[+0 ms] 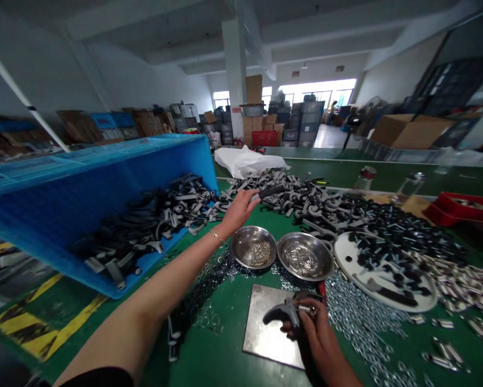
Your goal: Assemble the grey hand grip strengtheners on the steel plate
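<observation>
My left hand (239, 208) is stretched out to the edge of the heaped parts, its fingers closed on a dark grey-and-black handle (271, 191). My right hand (320, 333) grips a grey-and-black lever part (282, 314) with a metal spring and screw (307, 309) sticking out of it. That part is above a square metal plate (261, 322) lying on the green table. Between the hands stand two steel bowls: the left bowl (241, 250) has small brass-coloured pieces, the right bowl (326, 260) small silvery pins.
A blue crate (164, 148) lies on its side at left, with handles inside. More handles (293, 196) are heaped behind the bowls. On the right are a white plate (344, 247) with black-headed bolts, metal rings (358, 322), metal cylinders (463, 282) and a red tray (441, 209).
</observation>
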Action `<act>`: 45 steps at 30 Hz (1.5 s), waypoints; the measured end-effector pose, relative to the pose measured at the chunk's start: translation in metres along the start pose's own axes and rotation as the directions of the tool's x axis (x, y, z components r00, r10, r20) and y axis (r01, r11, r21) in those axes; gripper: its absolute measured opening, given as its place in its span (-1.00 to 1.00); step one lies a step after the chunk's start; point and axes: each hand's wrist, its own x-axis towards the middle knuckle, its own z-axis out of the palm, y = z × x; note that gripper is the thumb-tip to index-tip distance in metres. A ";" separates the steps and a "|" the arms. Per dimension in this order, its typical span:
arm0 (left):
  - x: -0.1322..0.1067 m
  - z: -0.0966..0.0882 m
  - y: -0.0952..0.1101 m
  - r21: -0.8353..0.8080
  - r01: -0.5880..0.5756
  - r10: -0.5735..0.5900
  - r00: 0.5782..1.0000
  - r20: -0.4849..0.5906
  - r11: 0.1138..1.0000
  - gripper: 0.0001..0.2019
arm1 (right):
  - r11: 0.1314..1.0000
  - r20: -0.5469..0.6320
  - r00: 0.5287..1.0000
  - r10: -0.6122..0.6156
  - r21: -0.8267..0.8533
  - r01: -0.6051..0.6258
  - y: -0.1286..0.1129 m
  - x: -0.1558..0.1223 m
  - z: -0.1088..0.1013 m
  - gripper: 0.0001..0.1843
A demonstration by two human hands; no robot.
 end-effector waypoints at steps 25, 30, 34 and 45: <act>-0.310 0.002 0.113 -0.726 0.676 -0.302 0.722 0.622 0.121 -0.54 | 0.865 0.670 0.736 0.101 0.306 -0.398 -0.021 -0.083 0.043 -0.58; -0.293 0.005 0.111 -0.768 0.578 -0.511 0.765 0.392 0.275 -0.68 | 0.991 0.452 0.887 0.099 0.035 -0.128 -0.027 -0.066 0.024 -0.62; -0.295 0.015 0.117 -0.594 0.672 -0.390 0.741 0.547 0.442 -0.70 | 0.980 0.205 0.977 0.056 -0.198 -0.015 -0.025 -0.066 0.022 -0.58; -0.301 0.030 0.132 -0.463 0.768 -0.416 0.633 0.653 0.442 -0.74 | 0.889 0.194 0.981 0.011 -0.450 0.078 -0.029 -0.072 0.029 -0.65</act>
